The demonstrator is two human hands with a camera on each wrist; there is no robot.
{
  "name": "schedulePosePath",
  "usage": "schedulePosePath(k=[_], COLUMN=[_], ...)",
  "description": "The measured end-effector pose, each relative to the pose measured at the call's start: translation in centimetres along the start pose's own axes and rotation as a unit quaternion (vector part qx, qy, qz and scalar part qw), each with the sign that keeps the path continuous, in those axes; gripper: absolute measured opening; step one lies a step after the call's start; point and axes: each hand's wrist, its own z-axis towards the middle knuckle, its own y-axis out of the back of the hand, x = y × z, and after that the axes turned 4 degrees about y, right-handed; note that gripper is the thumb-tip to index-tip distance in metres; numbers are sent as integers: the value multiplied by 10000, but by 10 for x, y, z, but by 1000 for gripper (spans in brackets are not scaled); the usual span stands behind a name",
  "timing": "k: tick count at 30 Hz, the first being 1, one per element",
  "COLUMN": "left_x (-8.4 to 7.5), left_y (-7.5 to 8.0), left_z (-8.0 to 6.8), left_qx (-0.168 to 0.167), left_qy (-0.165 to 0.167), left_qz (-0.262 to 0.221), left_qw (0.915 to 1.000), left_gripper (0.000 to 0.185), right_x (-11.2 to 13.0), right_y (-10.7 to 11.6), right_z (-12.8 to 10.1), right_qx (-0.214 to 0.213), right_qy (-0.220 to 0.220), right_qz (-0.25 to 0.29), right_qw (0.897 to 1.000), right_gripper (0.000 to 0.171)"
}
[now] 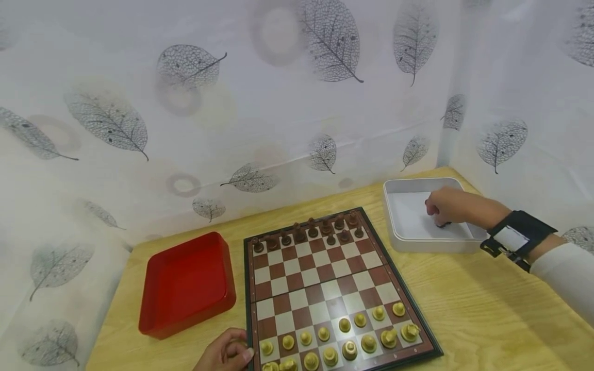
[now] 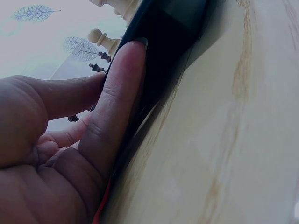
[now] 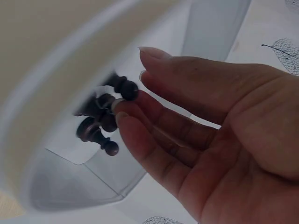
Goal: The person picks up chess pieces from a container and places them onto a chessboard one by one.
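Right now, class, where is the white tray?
In the head view, the white tray sits on the wooden table at the far right corner, just right of the chessboard, with the right hand reaching into it.

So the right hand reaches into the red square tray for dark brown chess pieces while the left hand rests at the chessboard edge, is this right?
Not quite: the right hand is in the white rectangular tray, as the head view shows, by the dark brown chess pieces. The red square tray lies apart. The left hand is at the chessboard edge.
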Motion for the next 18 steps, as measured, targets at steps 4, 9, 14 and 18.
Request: schedulePosePath(k=[4,9,14,18], left_x=[-1,-2,-2,-2], left_y=[0,0,0,-1], left_z=[0,0,-1,-2], left_qx=[57,37,-28,-32], left_qy=[-39,-66,-40,12], left_qz=[-52,10,80,82], left_qw=[10000,10000,10000,10000], left_gripper=[49,50,55,56], right_x=[0,1,2,1], right_y=[-1,-2,-2,1], right_z=[-1,-3,-3,-2], right_qx=[111,89,117,121], right_qy=[-105,-190,-160,-112], right_qz=[-44,-122,-253,-320], right_qw=[9999,9997,9995,9994], right_gripper=[4,8,9,6])
